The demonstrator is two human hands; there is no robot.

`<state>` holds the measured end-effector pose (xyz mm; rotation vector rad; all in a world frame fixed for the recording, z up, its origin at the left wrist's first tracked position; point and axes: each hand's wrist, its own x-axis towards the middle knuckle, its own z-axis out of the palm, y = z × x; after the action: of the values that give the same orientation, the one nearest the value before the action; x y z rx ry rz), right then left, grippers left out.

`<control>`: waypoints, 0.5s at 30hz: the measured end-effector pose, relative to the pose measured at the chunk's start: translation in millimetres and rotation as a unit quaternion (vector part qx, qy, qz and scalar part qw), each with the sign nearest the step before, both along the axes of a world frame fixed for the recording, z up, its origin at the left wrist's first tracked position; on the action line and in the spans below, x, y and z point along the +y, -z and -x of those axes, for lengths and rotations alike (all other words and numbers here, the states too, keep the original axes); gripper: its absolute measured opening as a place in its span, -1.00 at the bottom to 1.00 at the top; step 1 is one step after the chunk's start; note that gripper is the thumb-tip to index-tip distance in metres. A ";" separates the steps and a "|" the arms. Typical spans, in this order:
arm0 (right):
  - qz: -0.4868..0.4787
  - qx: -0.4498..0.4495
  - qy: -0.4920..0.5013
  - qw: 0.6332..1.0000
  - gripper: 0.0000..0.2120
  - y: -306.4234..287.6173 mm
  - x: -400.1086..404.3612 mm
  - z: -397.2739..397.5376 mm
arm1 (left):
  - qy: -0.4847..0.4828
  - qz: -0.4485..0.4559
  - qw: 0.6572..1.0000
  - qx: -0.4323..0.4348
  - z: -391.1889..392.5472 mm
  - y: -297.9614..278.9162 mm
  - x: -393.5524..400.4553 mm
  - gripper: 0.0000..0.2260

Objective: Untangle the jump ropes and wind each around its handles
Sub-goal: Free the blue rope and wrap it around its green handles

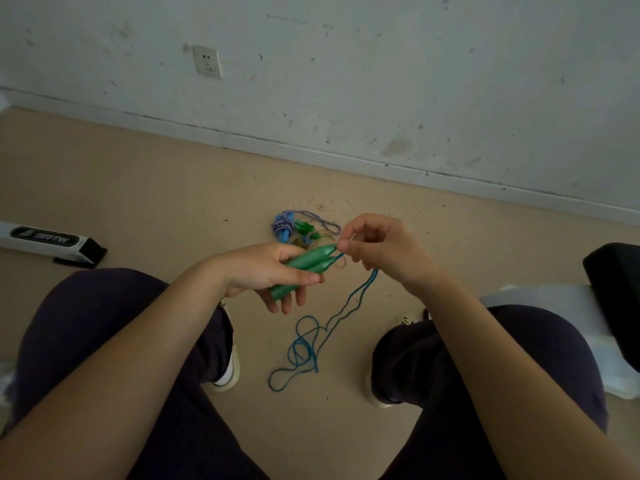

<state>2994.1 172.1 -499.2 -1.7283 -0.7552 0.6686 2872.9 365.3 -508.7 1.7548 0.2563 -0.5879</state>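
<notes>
Handles (304,268) in left hand (266,271) point up-right toward right hand (377,247).

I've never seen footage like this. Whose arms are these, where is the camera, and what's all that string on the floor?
No machine here: a seated person wears a camera on the head, looking down past their knees. The left hand keeps a grip on two green handles held side by side. The right hand pinches the thin blue rope where it leaves the handles; the rest trails in loose loops on the tan floor. Beyond the hands lies a bundle of other jump ropes; whether it is tangled I cannot tell. A white box lies at the left.
</notes>
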 end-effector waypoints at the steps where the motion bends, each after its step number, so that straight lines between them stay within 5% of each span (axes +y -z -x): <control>1: 0.007 0.000 -0.013 1.000 -0.93 -0.1 0.2 0.4 | 0.009 -0.002 1.000 0.003 0.5 0.2 -0.5 -0.79; 15: 0.000 0.015 0.048 0.999 -0.89 -1.5 -3.5 -6.8 | -0.030 0.036 0.998 -0.046 -0.5 -6.4 0.5 -0.72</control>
<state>3001.0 168.7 -497.6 -1.7396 -0.6471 0.6266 2873.5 365.8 -502.3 1.6938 0.2212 -0.4667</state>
